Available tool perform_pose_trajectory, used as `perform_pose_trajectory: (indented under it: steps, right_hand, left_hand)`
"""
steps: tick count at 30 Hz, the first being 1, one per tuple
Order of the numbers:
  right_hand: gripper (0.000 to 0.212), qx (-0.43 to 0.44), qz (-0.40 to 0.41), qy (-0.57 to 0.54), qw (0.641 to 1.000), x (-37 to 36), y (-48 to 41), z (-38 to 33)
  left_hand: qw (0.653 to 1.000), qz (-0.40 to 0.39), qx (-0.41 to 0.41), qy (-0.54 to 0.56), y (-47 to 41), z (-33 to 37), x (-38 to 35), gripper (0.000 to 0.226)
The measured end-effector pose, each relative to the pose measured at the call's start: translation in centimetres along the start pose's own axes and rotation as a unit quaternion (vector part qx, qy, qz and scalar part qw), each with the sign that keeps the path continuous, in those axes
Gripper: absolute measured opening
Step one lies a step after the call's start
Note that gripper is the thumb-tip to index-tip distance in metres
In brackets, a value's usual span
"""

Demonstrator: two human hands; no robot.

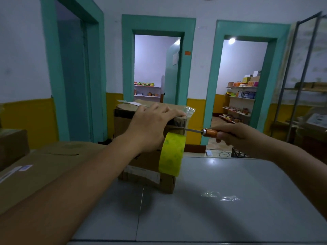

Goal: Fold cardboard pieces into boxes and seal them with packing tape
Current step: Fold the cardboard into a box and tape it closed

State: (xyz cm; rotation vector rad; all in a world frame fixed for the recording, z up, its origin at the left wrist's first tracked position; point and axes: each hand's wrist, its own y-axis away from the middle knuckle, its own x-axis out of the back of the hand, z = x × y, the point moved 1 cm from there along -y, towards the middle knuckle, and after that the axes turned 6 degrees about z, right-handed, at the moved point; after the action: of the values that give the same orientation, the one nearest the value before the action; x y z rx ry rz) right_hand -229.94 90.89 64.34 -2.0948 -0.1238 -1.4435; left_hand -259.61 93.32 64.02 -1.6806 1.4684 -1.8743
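Left hand [154,124], fingers straight, presses the brown cardboard box [141,163] on the grey table [230,191]; yellow-green packing tape roll [170,153] hangs at its side; right hand [235,137] grips an orange-handled knife [208,132]; a slipping blade could nick the pressing hand

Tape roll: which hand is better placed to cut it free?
Right. The right hand grips the knife, its blade at the tape just above the hanging tape roll. The left hand presses flat on the cardboard box top.
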Motion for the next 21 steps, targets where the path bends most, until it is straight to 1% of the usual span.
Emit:
perform_pose_trajectory:
  steps: [1, 5, 10, 14, 16, 18, 19, 21]
  right_hand:
    - [0.015, 0.003, -0.002, -0.01, 1.0, -0.3, -0.2, 0.2]
    - [0.018, 0.029, -0.008, -0.007, 1.0, -1.9, -1.7, -0.1]
    - [0.02, 0.021, -0.005, -0.03, 0.999, -1.2, -0.8, 2.0]
    - [0.02, 0.031, -0.006, -0.022, 0.999, -2.1, -1.9, 0.2]
    - [0.02, 0.032, -0.007, -0.021, 0.999, -1.9, -1.8, 0.7]
    - [0.023, 0.027, -0.017, -0.031, 0.999, -1.5, -1.2, 1.9]
    - [0.02, 0.029, -0.022, -0.029, 0.999, -1.6, -1.1, 2.0]
    - [0.019, 0.037, -0.018, -0.024, 0.999, -2.0, -1.5, 1.2]
  left_hand:
    - [1.0, 0.0, -0.002, 0.001, 0.0, 0.0, -0.1, 0.065]
    - [1.0, -0.006, -0.003, 0.007, -0.1, 0.0, 0.0, 0.068]
    - [1.0, -0.003, -0.014, -0.017, -0.2, 0.3, -0.2, 0.07]
    - [1.0, -0.003, -0.016, -0.013, -0.3, 0.4, -0.1, 0.07]
    - [1.0, -0.004, -0.018, -0.018, -0.2, 0.4, -0.1, 0.075]
    - [0.998, -0.014, -0.034, -0.041, -0.2, 0.3, -0.3, 0.087]
    - [0.998, -0.018, -0.04, -0.055, -0.2, 0.2, -0.4, 0.091]
    - [0.998, -0.02, -0.038, -0.055, -0.3, 0.1, -0.4, 0.093]
